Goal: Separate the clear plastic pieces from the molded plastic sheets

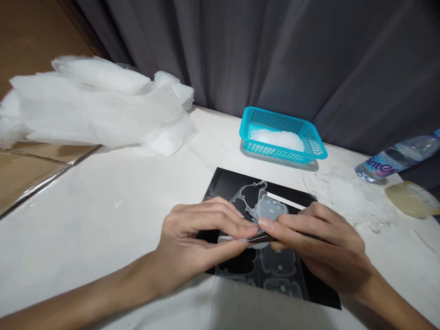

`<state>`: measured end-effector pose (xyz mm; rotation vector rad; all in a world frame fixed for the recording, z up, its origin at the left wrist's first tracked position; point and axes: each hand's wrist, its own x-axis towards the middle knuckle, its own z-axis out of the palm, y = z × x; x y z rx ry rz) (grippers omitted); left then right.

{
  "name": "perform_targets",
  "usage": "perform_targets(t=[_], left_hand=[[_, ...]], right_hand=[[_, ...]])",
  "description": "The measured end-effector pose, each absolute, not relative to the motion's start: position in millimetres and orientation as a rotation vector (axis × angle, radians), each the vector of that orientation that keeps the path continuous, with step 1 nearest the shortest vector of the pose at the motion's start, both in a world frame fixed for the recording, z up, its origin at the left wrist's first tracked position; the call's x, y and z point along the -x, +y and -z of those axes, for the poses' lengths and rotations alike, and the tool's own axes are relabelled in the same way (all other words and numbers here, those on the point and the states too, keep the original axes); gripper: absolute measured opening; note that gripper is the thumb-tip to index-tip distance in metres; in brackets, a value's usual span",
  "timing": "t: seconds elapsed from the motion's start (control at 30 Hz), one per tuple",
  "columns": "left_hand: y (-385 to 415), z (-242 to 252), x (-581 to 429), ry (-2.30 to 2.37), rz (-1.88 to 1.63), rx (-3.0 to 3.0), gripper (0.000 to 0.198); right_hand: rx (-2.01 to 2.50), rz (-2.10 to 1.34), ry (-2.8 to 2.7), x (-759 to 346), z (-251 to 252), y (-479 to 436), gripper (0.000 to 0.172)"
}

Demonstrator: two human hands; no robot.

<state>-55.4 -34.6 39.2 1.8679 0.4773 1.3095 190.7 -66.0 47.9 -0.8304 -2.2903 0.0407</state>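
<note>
Both my hands meet over a black sheet [227, 183] that lies on the white table and carries translucent moulded shapes. My left hand [202, 238] is closed in a pinch on a thin white strip at its fingertips. My right hand [312, 243] is closed too, its fingers pinching a thin dark tool or strip whose tip meets the left fingers. A clear rounded plastic piece [271, 208] with trimmed scrap around it sits on the sheet just beyond my fingertips.
A turquoise basket [311, 137] holding white material stands behind the sheet. White wadding [96, 105] is piled at the far left. Clear scraps [343, 192], a lying water bottle [398, 158] and a tape roll [412, 199] are at the right. A grey curtain hangs behind.
</note>
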Motion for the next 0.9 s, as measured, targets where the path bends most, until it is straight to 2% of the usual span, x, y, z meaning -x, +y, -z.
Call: perform_targets(t=[0.33,0.9], left_hand=[[-34.9,-38.5,54.5,0.498,-1.302,-1.851,0.021],[-35.4,-34.3,54.1,0.51,-1.305,-1.822,0.018]], right_hand=[[0.849,0.036,-2.318,-190.1,-53.9,-66.2,0.025],[0.858,0.048,-2.297,-189.5,-49.1,-68.2,0.03]])
